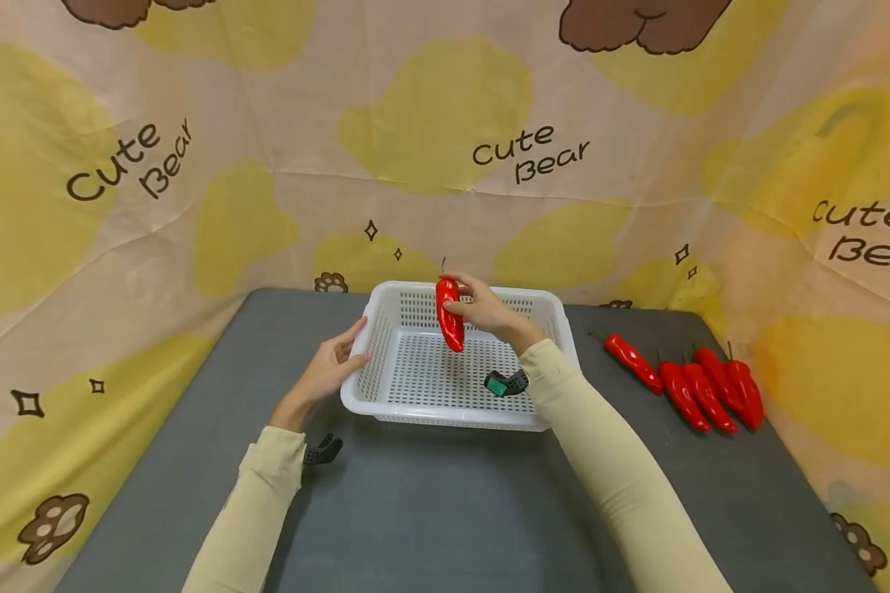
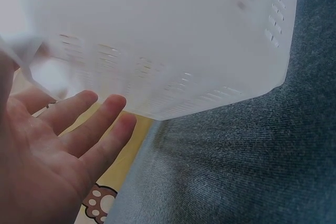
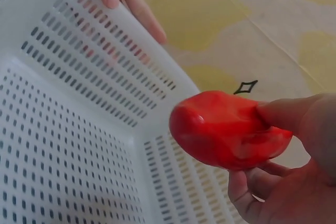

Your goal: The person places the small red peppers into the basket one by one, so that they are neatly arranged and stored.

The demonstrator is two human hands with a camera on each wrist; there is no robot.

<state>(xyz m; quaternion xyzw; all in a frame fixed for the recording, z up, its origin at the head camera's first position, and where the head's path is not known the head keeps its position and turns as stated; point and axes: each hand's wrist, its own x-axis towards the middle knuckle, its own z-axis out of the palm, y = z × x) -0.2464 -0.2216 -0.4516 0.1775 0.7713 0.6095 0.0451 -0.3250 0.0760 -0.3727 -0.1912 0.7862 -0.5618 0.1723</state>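
Note:
A long red chili pepper (image 1: 451, 317) is pinched between the thumb and fingers of my right hand (image 1: 485, 306). It hangs with its stem up, above the inside of a white plastic basket (image 1: 445, 415). In the right wrist view the thumb presses one side of the pepper (image 3: 220, 129) and the fingers lie beneath it. My left hand (image 1: 330, 366) holds the basket's left rim, its thumb over the edge. Seen from the left wrist, the other fingers (image 2: 100, 135) are spread by the outer wall. The basket's perforated floor shows no pepper on it.
Several red chili peppers (image 1: 700, 395) lie on the grey table (image 1: 445, 511) to the right of the basket, one (image 1: 633, 362) slightly apart. A patterned cloth (image 1: 430, 107) rises behind the table and along both sides. Black wrist-camera mounts (image 1: 324, 450) stick out from both wrists.

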